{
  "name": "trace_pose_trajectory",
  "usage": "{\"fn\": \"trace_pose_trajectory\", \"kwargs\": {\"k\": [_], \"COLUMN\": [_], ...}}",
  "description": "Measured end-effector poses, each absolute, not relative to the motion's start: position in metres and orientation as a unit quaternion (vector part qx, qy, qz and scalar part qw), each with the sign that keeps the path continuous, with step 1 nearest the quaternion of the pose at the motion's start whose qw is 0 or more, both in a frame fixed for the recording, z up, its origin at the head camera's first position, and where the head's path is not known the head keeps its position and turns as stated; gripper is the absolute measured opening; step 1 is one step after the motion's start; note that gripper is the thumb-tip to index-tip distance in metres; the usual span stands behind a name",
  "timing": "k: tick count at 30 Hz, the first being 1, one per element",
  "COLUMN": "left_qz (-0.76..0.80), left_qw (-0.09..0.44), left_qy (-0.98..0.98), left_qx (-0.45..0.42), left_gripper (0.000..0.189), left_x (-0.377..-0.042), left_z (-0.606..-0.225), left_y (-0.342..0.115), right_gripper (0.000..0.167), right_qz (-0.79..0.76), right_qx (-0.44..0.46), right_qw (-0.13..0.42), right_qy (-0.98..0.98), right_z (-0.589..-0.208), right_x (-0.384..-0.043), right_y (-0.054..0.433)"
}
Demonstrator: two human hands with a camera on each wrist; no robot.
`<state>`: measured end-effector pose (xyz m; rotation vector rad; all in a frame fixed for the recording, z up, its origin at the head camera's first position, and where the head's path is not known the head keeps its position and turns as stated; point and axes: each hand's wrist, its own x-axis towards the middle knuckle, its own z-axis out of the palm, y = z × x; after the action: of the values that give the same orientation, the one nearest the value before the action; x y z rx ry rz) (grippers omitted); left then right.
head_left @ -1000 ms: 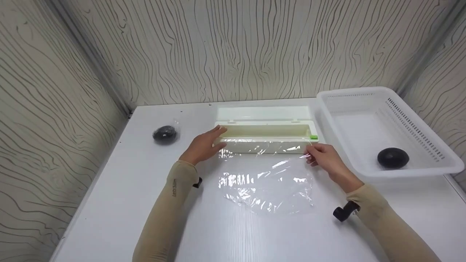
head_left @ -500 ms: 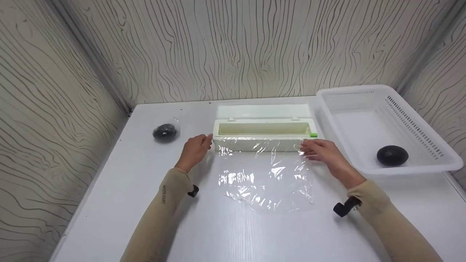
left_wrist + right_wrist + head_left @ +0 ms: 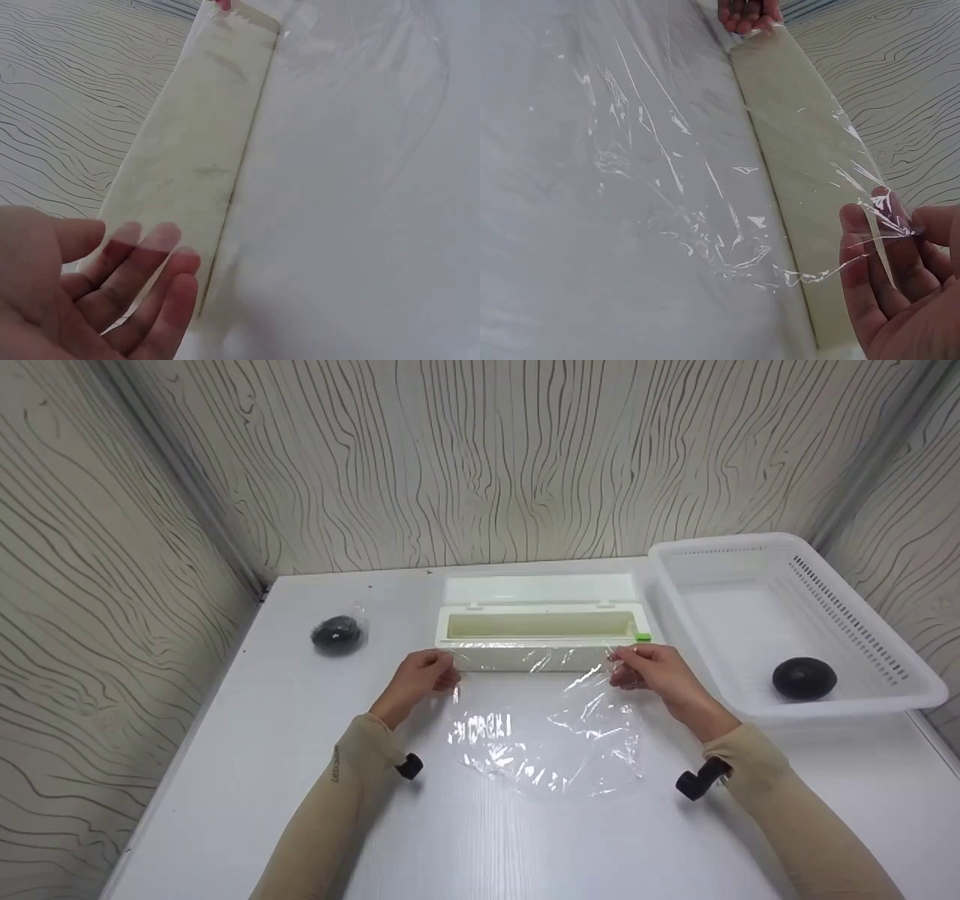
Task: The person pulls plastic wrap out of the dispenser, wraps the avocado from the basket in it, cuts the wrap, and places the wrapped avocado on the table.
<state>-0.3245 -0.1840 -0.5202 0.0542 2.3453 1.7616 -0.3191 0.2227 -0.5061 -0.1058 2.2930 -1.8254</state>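
A sheet of clear plastic wrap [image 3: 525,735] runs from the front of the white wrap dispenser [image 3: 525,658] onto the table. The dispenser's lid lies tipped back, and a green cutter slide [image 3: 643,637] sits at its right end. At the sheet's right edge, my right hand [image 3: 649,671] pinches the wrap [image 3: 705,225] between thumb and index finger, its other fingers behind the film. My left hand [image 3: 420,679] is at the left edge near the dispenser. In the left wrist view its fingertips [image 3: 161,236] show through the film, with the thumb slightly apart from them.
A white plastic basket [image 3: 697,652] stands on the right with a black egg-shaped object [image 3: 804,679] inside. Another black rounded object [image 3: 336,634], wrapped in film, lies at the back left of the white table [image 3: 247,780]. Wood-patterned walls [image 3: 480,465] enclose the back and sides.
My left hand has left the dispenser's left end and come toward me to the wrap's left edge. My right hand shifts slightly left along the film's right side.
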Motion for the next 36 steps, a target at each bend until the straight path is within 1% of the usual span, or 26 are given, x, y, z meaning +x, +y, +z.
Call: {"fn": "trace_pose_trajectory", "kwargs": {"k": [4,8,15,19,26,30,36], "left_qz": [0.62,0.656,0.696,0.693,0.683,0.689,0.696], "left_qw": [0.095,0.086,0.097,0.087,0.083,0.071,0.053], "left_qy": [0.778,0.748,0.707,0.712,0.722,0.717,0.712], "left_qx": [0.019,0.05,0.077,0.069,0.074,0.078,0.074], "left_gripper": [0.024,0.022,0.028,0.025,0.035,0.04,0.037], "left_x": [-0.324,-0.324,-0.329,-0.331,-0.334,-0.335,-0.335], "left_z": [-0.52,-0.516,-0.512,-0.51,-0.502,-0.498,-0.494], "left_y": [-0.184,-0.182,-0.173,-0.175,-0.175,-0.172,-0.168], "right_gripper": [0.04,0.038,0.04,0.035,0.03,0.025,0.026], "right_qz": [-0.637,-0.664,-0.705,-0.724,-0.746,-0.762,-0.757], "right_qx": [-0.045,-0.054,-0.052,-0.057,-0.046,-0.045,-0.037], "right_qw": [0.102,0.092,0.089,0.091,0.089,0.082,0.063], "right_qy": [0.763,0.74,0.702,0.681,0.658,0.641,0.649], "right_z": [-0.506,-0.505,-0.505,-0.504,-0.499,-0.497,-0.491], "right_x": [-0.32,-0.321,-0.319,-0.321,-0.324,-0.324,-0.324], "right_y": [0.222,0.226,0.234,0.231,0.226,0.224,0.222]}}
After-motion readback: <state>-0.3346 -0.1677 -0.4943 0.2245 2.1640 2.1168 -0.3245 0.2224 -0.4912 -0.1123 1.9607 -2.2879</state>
